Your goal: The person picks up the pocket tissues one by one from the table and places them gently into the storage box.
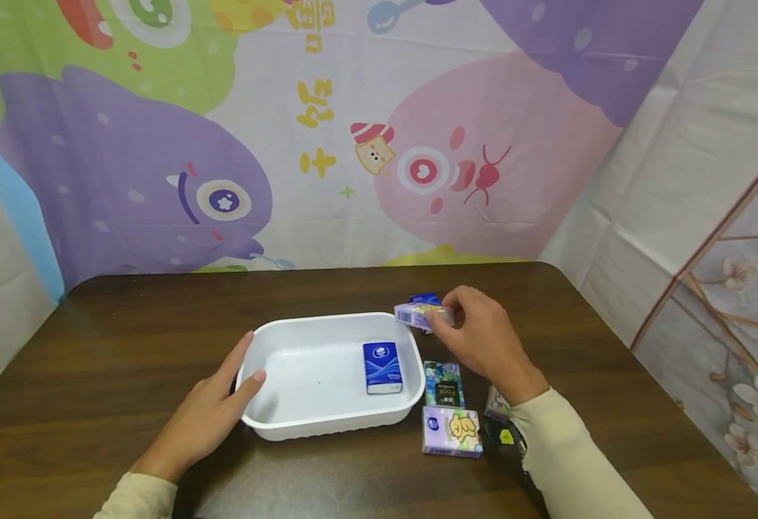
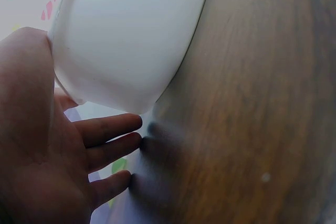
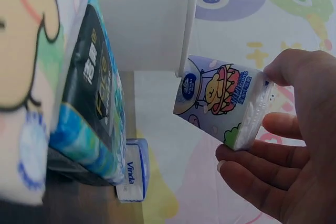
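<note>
My right hand (image 1: 483, 335) pinches a small purple tissue pack (image 1: 411, 315) by one end, above the tray's right back corner. A cartoon bear in a balloon shows on the pack in the right wrist view. My left hand (image 1: 207, 414) holds the left end of a white plastic tray (image 1: 327, 427), thumb over the rim. Three of its fingers (image 2: 107, 153) stretch out straight beside the tray's outer wall in the left wrist view. Inside the tray, towards the right, lies a blue tissue pack (image 1: 382, 367). Another blue pack (image 1: 424, 297) is partly hidden behind the held one.
Right of the tray lie a green-and-black tissue pack (image 1: 444, 382) and a second purple bear pack (image 1: 452, 432). Near my right wrist are a partly covered pack (image 1: 497, 404) and a black item with a yellow mark (image 1: 505, 436). A cartoon cloth (image 1: 327, 238) hangs behind the brown table (image 1: 158, 303).
</note>
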The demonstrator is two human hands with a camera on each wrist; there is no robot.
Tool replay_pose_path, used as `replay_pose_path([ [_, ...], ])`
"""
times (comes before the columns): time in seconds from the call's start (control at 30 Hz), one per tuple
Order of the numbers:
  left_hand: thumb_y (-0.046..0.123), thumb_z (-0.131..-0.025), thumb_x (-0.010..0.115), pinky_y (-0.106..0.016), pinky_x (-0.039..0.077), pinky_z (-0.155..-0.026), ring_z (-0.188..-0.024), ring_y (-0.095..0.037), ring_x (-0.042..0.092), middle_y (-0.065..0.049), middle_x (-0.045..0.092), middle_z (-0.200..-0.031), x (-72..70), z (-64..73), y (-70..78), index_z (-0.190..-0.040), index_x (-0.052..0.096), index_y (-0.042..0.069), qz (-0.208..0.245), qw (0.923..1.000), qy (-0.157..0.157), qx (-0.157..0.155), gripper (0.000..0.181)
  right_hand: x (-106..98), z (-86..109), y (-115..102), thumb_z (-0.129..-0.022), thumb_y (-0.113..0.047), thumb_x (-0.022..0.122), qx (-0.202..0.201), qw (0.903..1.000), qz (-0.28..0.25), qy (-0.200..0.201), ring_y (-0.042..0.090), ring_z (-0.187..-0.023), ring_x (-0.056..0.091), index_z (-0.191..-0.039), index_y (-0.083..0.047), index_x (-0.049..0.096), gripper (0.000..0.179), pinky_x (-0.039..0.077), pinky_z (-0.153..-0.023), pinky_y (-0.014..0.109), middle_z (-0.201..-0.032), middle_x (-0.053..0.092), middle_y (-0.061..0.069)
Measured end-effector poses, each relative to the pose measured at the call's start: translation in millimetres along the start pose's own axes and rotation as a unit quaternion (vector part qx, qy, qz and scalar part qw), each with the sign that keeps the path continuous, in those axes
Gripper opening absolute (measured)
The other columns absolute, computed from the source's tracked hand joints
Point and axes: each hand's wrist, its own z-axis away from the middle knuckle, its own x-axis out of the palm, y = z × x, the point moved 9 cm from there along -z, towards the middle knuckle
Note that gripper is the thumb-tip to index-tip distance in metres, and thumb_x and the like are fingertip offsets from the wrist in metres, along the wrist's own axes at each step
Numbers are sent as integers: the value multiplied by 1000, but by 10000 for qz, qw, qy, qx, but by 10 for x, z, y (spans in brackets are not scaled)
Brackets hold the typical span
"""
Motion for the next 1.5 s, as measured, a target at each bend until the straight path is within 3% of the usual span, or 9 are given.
replay_pose_path([
  [0.87,58,-103,43,-62,43,-92,-126,-44,53,-25,43,-150,9,0,8,-163,10,33,19,9999,-85,-80,73,-15,42,-206,-90,-29,76,-741,9963,-325,299,19,-73,57,-99,-8,64,26,49,-64,30,-85,59,1],
  [1.23,58,-103,43,-62,43,-92,-126,-45,53,-26,43,-150,8,1,0,-163,9,32,35,9999,-76,-72,73,38,62,-281,-91,-33,75,-803,9961,-363,26,22,-75,58,-99,-11,64,25,51,-66,29,-86,59,0],
  [1.5,57,-103,43,-63,43,-93,-126,-45,52,-24,43,-150,10,-8,-12,-163,9,34,33,10000,-48,-35,72,82,91,-373,-90,-33,76,-990,9948,-239,-60,14,-74,54,-94,-13,64,24,49,-64,26,-86,58,-4],
])
